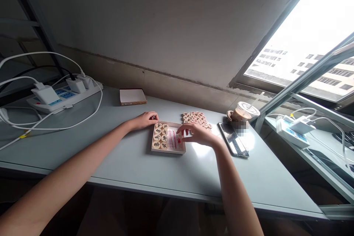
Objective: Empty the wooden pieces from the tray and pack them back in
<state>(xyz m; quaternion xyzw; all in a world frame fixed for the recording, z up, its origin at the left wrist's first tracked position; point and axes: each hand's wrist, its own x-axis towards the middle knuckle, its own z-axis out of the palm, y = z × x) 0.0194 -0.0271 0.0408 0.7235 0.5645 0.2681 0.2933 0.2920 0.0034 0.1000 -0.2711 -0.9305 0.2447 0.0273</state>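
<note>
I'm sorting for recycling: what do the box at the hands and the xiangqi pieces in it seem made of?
Box: probably cardboard, pale and matte, judging by its thin, straight walls.
Xiangqi pieces: perhaps smooth wood, given their pale tan colour, though plastic could look similar.

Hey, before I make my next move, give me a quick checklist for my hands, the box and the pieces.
1. Box flat on the desk, open side up: ok.
2. Left hand at the box's far left corner: ok.
3. Right hand over the box's right side: ok.
4. Piece gripped in its fingers: cannot tell.
5. All pieces in the box: not ok; loose pieces lie beyond it.
6. Cup upright, apart from the right hand: ok.
</note>
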